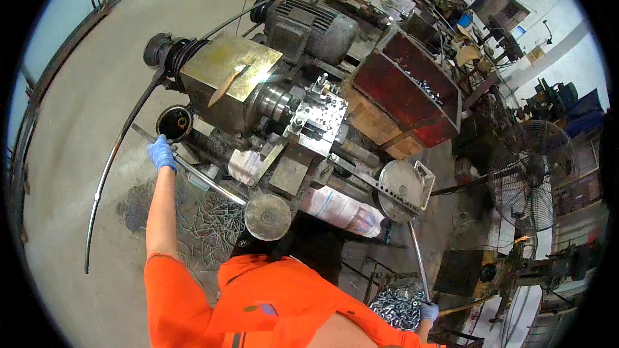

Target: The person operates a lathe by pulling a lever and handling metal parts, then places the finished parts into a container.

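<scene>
My left hand (162,153), in a blue glove, is closed around the upper end of a curved metal lever (209,179). That lever runs to a round metal disc (267,217) at the front of a lathe-like machine (222,84). Low on the right, my right hand (429,311), also gloved in blue, is closed on the lower end of a straight metal lever (419,259). It slants down from a larger disc (401,187). Between these levers are the machine's spindle (276,103) and shiny tool block (319,122).
Metal parts fill a bin (396,306) beside my right hand. Thin metal pieces (216,225) lie on the floor below the left lever. A red box (412,87) with small parts stands behind the tool block. A motor (309,29) sits behind; a caged fan (534,174) is right.
</scene>
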Demonstrator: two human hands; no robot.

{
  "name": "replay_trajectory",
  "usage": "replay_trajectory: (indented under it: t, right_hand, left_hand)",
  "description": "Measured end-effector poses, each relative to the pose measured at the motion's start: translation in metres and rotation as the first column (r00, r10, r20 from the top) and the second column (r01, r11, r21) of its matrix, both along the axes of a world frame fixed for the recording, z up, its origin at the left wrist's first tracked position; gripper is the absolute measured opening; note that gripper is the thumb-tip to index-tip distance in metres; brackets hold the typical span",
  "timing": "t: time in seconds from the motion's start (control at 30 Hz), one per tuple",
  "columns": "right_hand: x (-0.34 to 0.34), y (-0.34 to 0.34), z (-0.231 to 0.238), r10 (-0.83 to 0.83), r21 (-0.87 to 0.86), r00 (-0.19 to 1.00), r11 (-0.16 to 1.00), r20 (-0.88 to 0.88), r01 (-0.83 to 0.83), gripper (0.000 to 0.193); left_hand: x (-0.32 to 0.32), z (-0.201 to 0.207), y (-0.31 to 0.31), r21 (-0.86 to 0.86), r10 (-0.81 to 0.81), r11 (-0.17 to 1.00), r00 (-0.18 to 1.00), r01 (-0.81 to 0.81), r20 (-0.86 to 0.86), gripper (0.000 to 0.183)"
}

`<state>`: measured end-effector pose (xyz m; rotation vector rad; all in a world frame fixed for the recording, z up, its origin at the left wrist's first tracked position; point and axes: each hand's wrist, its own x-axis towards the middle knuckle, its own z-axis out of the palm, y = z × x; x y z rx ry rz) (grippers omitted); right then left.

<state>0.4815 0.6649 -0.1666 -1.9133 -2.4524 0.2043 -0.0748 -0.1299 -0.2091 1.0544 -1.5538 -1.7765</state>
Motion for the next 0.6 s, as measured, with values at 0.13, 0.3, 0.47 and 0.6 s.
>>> replay_trajectory:
  t: [0.13,0.3,0.47,0.6]
  right_hand:
    - [-0.005,-0.025,-0.007,-0.067,0.093,0.983,0.994,0.171,0.051,0.041]
    - [-0.004,-0.032,-0.004,-0.062,0.056,0.971,0.997,0.232,0.051,0.039]
    - [-0.006,-0.039,-0.003,-0.05,0.083,0.967,0.996,0.249,0.031,0.038]
    - [-0.004,-0.041,-0.007,-0.044,0.107,0.969,0.994,0.244,0.019,0.038]
  left_hand:
    - [0.001,0.006,0.004,0.002,-0.007,1.0,0.999,0.007,-0.034,0.018]
    - [0.001,0.01,0.005,-0.002,0.002,1.0,1.0,-0.003,-0.009,0.019]
    - [0.003,0.018,0.009,-0.008,-0.003,1.0,1.0,0.003,-0.011,0.018]
    - [0.003,0.01,0.002,0.002,-0.016,1.0,0.999,0.016,-0.046,0.018]
